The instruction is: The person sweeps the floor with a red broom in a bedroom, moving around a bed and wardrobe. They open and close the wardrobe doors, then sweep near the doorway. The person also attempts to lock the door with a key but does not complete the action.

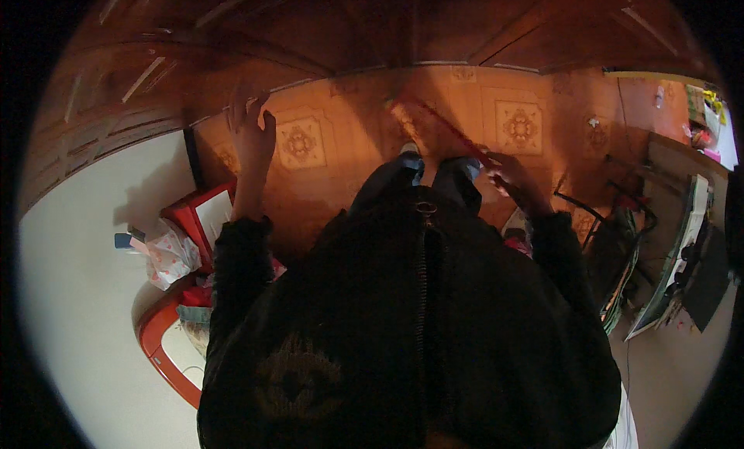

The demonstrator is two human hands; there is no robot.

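My right hand (pixel 514 179) is shut around one end of a thin red stick (pixel 450 129). The stick slants away to the upper left, over the patterned floor (pixel 360 123). Its far end is blurred, and I cannot tell what is on it. Raised at the left, my left hand (pixel 253 123) holds nothing, with its fingers apart. Its fingertips overlap the lower edge of the dark wooden cabinet front (pixel 279 30) in this view; whether they touch it I cannot tell. My feet are on the floor below the stick.
At the left, a patterned plastic bag (pixel 173 254) lies by red-framed furniture (pixel 157 333) along a pale wall (pixel 81 263). Black metal tubing (pixel 572 202) and a tilted white-edged panel (pixel 677 263) stand at the right. A small white scrap (pixel 593 122) lies on the floor.
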